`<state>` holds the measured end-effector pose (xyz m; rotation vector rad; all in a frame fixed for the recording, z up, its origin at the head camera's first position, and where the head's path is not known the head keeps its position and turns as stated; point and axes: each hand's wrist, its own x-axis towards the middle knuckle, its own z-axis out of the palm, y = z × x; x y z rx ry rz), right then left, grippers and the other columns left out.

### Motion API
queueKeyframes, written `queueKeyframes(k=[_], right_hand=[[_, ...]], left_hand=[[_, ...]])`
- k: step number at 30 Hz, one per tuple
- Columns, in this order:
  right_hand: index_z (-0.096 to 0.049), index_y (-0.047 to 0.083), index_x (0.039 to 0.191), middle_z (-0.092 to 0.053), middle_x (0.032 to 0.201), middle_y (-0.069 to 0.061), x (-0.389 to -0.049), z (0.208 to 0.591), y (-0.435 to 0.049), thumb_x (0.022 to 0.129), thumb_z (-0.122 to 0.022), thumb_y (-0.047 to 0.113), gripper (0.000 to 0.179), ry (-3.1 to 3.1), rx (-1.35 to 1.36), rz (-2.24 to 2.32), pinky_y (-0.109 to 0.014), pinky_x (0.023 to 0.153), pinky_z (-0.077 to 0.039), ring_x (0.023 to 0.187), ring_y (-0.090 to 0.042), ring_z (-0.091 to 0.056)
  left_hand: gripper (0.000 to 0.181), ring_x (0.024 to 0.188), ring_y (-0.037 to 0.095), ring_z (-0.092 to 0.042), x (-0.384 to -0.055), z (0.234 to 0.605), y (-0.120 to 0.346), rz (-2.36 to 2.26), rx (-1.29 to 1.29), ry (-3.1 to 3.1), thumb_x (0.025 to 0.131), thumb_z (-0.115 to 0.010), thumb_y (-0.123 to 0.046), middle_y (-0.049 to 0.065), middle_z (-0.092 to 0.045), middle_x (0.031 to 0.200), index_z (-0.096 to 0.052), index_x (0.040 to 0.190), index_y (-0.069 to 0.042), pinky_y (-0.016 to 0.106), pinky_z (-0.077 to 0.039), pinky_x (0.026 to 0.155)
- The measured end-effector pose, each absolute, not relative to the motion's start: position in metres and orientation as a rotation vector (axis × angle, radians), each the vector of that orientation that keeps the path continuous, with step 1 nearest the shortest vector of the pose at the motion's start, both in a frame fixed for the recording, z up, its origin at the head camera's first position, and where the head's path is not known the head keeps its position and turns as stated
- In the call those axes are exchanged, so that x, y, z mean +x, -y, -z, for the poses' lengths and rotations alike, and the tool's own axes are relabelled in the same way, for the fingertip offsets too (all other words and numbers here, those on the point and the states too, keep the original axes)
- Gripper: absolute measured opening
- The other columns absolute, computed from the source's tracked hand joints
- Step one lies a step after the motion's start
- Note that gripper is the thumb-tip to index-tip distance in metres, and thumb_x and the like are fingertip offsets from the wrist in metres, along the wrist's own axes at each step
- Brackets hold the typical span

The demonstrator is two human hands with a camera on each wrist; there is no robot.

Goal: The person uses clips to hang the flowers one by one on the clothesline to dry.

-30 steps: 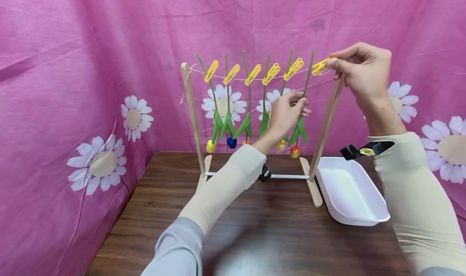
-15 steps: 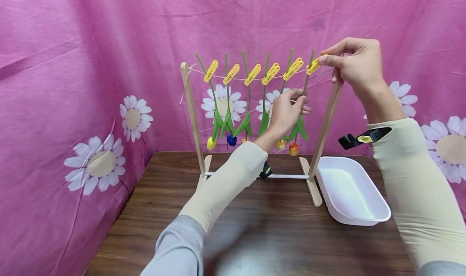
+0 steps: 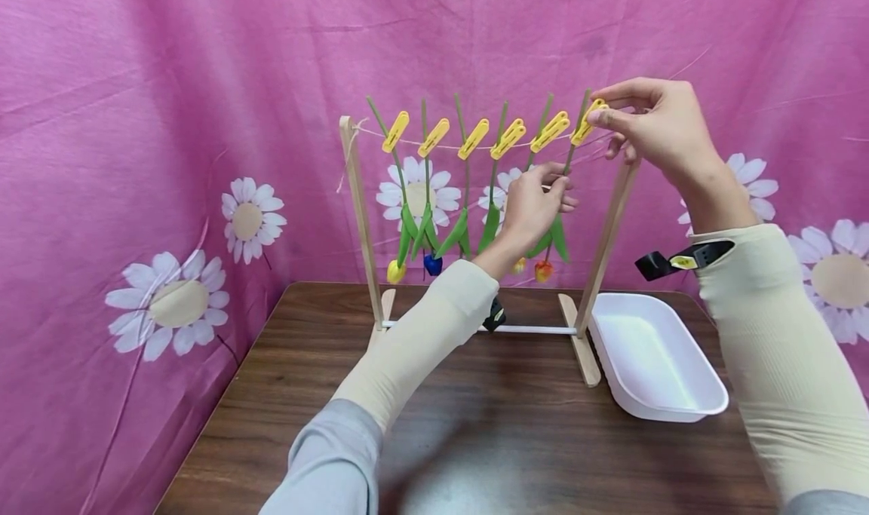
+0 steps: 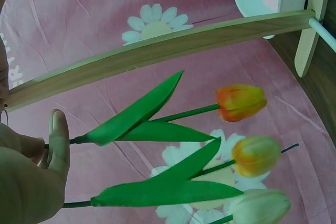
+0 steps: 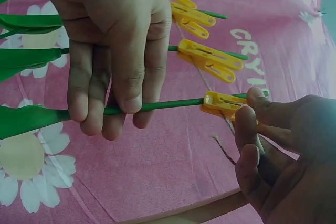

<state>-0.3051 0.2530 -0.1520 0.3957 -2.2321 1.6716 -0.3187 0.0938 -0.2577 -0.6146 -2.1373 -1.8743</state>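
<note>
My left hand [image 3: 532,204] pinches the green stem of the rightmost artificial tulip [image 3: 544,271], whose orange-red bloom hangs downward. Up at the string, my right hand [image 3: 661,123] holds a yellow clothespin [image 3: 588,123] between thumb and fingers. In the right wrist view that clothespin [image 5: 223,103] lies across both the stem and the string. Further left, several yellow clothespins [image 3: 473,139] hold other tulips upside down on the string, among them a yellow tulip [image 3: 397,271] and a blue tulip [image 3: 432,265]. My left arm covers some of the blooms in the head view.
A wooden frame [image 3: 611,243] with a white lower bar [image 3: 536,329] carries the string. To its right stands a white plastic basin [image 3: 661,357] on the brown wooden table [image 3: 462,424]. Behind hangs a pink cloth [image 3: 305,62] printed with daisies.
My right hand has moved left along the string, bringing the clothespin from beside the stem onto it. The left hand keeps its pinch, and the tulip's bloom has swung slightly left.
</note>
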Motion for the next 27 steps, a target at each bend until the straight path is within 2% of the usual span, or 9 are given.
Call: queueKeyframes(k=[3, 6, 8, 13, 14, 16, 20, 23, 27], right_hand=[[-0.079, 0.013, 0.121, -0.081, 0.082, 0.011, -0.304, 0.155, -0.253, 0.094, -0.083, 0.011, 0.027, 2.226, 0.403, -1.642, -0.021, 0.037, -0.047, 0.049, -0.01, -0.068], [-0.075, 0.01, 0.128, -0.081, 0.087, 0.013, -0.302, 0.158, -0.253, 0.095, -0.082, 0.013, 0.034, 2.207, 0.412, -1.636, -0.021, 0.039, -0.049, 0.051, -0.01, -0.07], [-0.074, 0.008, 0.131, -0.081, 0.092, 0.013, -0.301, 0.161, -0.254, 0.097, -0.08, 0.013, 0.035, 2.176, 0.424, -1.651, -0.022, 0.04, -0.051, 0.052, -0.01, -0.071], [-0.078, 0.008, 0.118, -0.081, 0.095, 0.006, -0.296, 0.17, -0.255, 0.096, -0.079, 0.009, 0.022, 1.979, 0.466, -1.737, -0.022, 0.039, -0.052, 0.049, -0.012, -0.071], [-0.079, 0.009, 0.114, -0.081, 0.093, 0.004, -0.295, 0.172, -0.255, 0.095, -0.08, 0.008, 0.019, 1.938, 0.468, -1.747, -0.021, 0.039, -0.051, 0.048, -0.012, -0.07], [-0.079, 0.008, 0.109, -0.079, 0.092, 0.002, -0.292, 0.177, -0.256, 0.095, -0.08, 0.007, 0.014, 1.879, 0.463, -1.755, -0.02, 0.038, -0.05, 0.046, -0.012, -0.069], [-0.079, 0.003, 0.105, -0.078, 0.086, 0.002, -0.287, 0.188, -0.258, 0.096, -0.079, 0.007, 0.01, 1.857, 0.432, -1.718, -0.018, 0.038, -0.048, 0.043, -0.01, -0.066], [-0.079, 0.001, 0.103, -0.079, 0.082, 0.005, -0.284, 0.197, -0.261, 0.097, -0.078, 0.009, 0.01, 1.903, 0.414, -1.646, -0.018, 0.039, -0.047, 0.043, -0.008, -0.064], [-0.08, 0.005, 0.103, -0.079, 0.08, 0.012, -0.282, 0.212, -0.268, 0.098, -0.078, 0.014, 0.01, 2.011, 0.371, -1.534, -0.017, 0.041, -0.048, 0.045, -0.006, -0.063]], left_hand=[[0.029, 0.086, 0.028, -0.082, -0.318, 0.258, -0.093, 1.866, -0.628, 2.165, 0.11, -0.056, -0.004, 0.017, -0.079, 0.116, -0.066, 0.137, 0.003, 0.017, -0.063, 0.068], [0.033, 0.085, 0.023, -0.082, -0.316, 0.258, -0.091, 1.836, -0.648, 2.21, 0.11, -0.057, -0.008, 0.013, -0.078, 0.124, -0.064, 0.141, -0.002, 0.021, -0.064, 0.07], [0.035, 0.082, 0.017, -0.081, -0.314, 0.258, -0.089, 1.783, -0.67, 2.253, 0.111, -0.057, -0.01, 0.011, -0.076, 0.131, -0.062, 0.145, -0.004, 0.023, -0.064, 0.066], [0.042, 0.078, 0.01, -0.08, -0.306, 0.259, -0.081, 1.622, -0.761, 2.331, 0.111, -0.054, -0.011, 0.007, -0.069, 0.146, -0.055, 0.153, -0.009, 0.021, -0.047, 0.044], [0.043, 0.079, 0.01, -0.08, -0.304, 0.26, -0.079, 1.601, -0.781, 2.333, 0.111, -0.054, -0.01, 0.007, -0.068, 0.147, -0.055, 0.154, -0.008, 0.02, -0.044, 0.044], [0.042, 0.08, 0.012, -0.08, -0.3, 0.262, -0.073, 1.58, -0.817, 2.327, 0.111, -0.054, -0.009, 0.009, -0.067, 0.148, -0.055, 0.153, -0.007, 0.017, -0.05, 0.049], [0.035, 0.077, 0.017, -0.078, -0.295, 0.271, -0.058, 1.541, -0.872, 2.31, 0.11, -0.056, -0.009, 0.014, -0.072, 0.135, -0.06, 0.144, -0.002, 0.017, -0.059, 0.061], [0.027, 0.073, 0.015, -0.073, -0.294, 0.282, -0.042, 1.426, -0.893, 2.308, 0.109, -0.059, -0.01, 0.011, -0.075, 0.118, -0.065, 0.134, -0.003, 0.016, -0.056, 0.064], [0.015, 0.07, 0.009, -0.064, -0.292, 0.302, -0.016, 1.293, -0.905, 2.316, 0.107, -0.063, -0.013, 0.006, -0.076, 0.1, -0.068, 0.118, -0.005, 0.016, -0.05, 0.064]])
